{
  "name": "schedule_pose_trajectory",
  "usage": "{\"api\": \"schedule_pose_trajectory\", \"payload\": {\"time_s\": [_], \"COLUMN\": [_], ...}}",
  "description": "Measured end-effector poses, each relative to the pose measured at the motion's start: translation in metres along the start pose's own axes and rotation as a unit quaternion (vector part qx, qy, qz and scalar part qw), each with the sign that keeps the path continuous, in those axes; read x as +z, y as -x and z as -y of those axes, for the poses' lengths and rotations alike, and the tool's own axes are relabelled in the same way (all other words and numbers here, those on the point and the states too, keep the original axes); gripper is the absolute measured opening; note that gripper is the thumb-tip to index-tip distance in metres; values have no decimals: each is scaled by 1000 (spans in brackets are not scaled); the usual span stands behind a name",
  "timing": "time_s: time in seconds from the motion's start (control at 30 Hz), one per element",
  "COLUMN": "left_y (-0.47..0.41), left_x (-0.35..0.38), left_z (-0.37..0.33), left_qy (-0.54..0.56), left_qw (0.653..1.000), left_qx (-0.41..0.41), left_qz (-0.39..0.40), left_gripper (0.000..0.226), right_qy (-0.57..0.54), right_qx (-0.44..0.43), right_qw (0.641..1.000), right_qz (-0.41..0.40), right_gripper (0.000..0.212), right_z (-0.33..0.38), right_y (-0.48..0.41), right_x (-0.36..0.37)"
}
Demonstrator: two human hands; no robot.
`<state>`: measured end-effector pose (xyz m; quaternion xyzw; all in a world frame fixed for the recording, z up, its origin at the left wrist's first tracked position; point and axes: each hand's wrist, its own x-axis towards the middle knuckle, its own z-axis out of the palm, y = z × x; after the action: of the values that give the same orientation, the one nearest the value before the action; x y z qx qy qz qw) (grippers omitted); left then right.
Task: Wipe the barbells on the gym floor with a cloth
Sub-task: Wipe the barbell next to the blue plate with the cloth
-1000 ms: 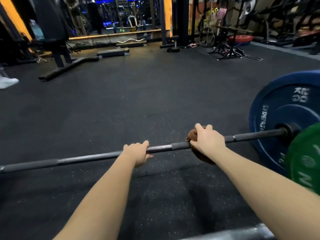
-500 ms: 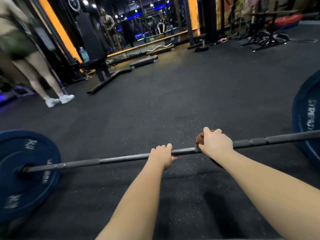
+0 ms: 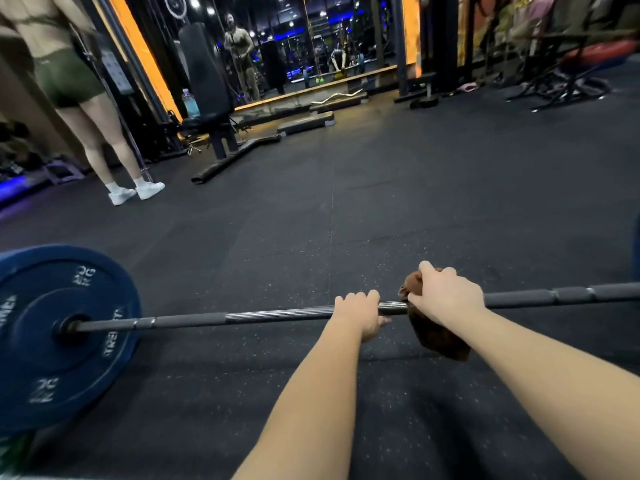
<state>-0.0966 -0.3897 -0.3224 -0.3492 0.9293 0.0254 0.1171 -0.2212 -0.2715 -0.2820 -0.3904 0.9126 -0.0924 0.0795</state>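
Note:
A barbell lies across the black rubber floor, its dark steel shaft (image 3: 263,316) running left to right. A blue 20 kg plate (image 3: 45,344) is on its left end; a sliver of another blue plate (image 3: 636,244) shows at the right edge. My left hand (image 3: 360,313) grips the shaft near its middle, fingers curled over the top. Just to its right, my right hand (image 3: 445,294) holds a brown cloth (image 3: 436,336) wrapped round the shaft, with cloth hanging below the bar.
A person in green shorts and white shoes (image 3: 136,192) stands at the far left by a cable machine. A bench (image 3: 221,133), a step platform (image 3: 306,123) and a curl bar (image 3: 341,95) lie before the mirror. Racks and a red plate (image 3: 595,51) stand far right.
My view has swung left, bringing the left blue plate and the standing person into sight while the right plates left the frame. Both hands keep their hold, having slid leftward along the shaft.

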Motion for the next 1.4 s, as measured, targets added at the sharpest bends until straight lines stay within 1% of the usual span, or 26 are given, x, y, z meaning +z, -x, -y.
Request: {"api": "schedule_pose_trajectory", "payload": {"time_s": [0.1, 0.17, 0.3, 0.33, 0.37, 0.43, 0.47, 0.57, 0.63, 0.73, 0.83, 0.93, 0.97, 1.07, 1.13, 1.23, 1.4], "left_y": [0, 2, 5, 5, 4, 7, 10, 29, 38, 34, 31, 32, 34, 37, 35, 33, 34], "left_x": [-9, -18, -21, -24, -28, -36, -37, -22, -4, 5, -2, 0, 3, 9, 9, 10, 11], "left_z": [4, 7, 20, 23, 27, 41, 53, 93, 106, 93, 91, 93, 93, 93, 93, 93, 92], "left_qy": [18, 30, 85, 103, 104, 56, 36, 11, 28, 40, 17, 17, 13, -8, -7, -1, -2], "left_qw": [999, 996, 990, 987, 987, 994, 996, 997, 998, 999, 999, 999, 1000, 1000, 1000, 1000, 1000], "left_qx": [14, 33, 47, 52, 59, 66, 55, 20, 18, 4, -2, 4, 3, 3, -1, -2, -2], "left_qz": [49, 77, 97, 109, 107, 71, 57, 73, 57, 29, 47, 27, 15, -6, -8, -8, -11], "left_gripper": [55, 57, 50, 52, 58, 70, 72, 65, 62, 58, 54, 45, 44, 44, 39, 34, 32], "right_qy": [18, 47, 54, 52, 51, 56, 59, 67, 67, 67, 58, 35, 25, 0, -12, -8, -6], "right_qx": [18, 14, 15, 19, 21, 24, 25, 35, 39, 31, -19, -58, -60, -54, -56, -55, 31], "right_qw": [1000, 999, 998, 998, 998, 998, 998, 997, 997, 997, 998, 996, 996, 998, 998, 998, 999], "right_qz": [-9, -15, 20, 27, 29, 23, 19, 7, -6, -9, 25, 59, 59, 26, 12, 19, 21], "right_gripper": [42, 44, 45, 44, 43, 40, 39, 42, 43, 44, 42, 45, 46, 48, 47, 46, 42], "right_z": [-3, 4, 10, 9, 7, 7, 8, 12, 16, 25, 56, 97, 109, 123, 116, 94, 31], "right_y": [1, 0, -9, -11, -13, -16, -16, -16, -14, -10, -5, -7, -8, -4, -4, -7, -18], "right_x": [-1, -2, -9, -9, -10, -7, -6, -2, 2, 3, 0, 9, 14, 30, 33, 25, 3]}}
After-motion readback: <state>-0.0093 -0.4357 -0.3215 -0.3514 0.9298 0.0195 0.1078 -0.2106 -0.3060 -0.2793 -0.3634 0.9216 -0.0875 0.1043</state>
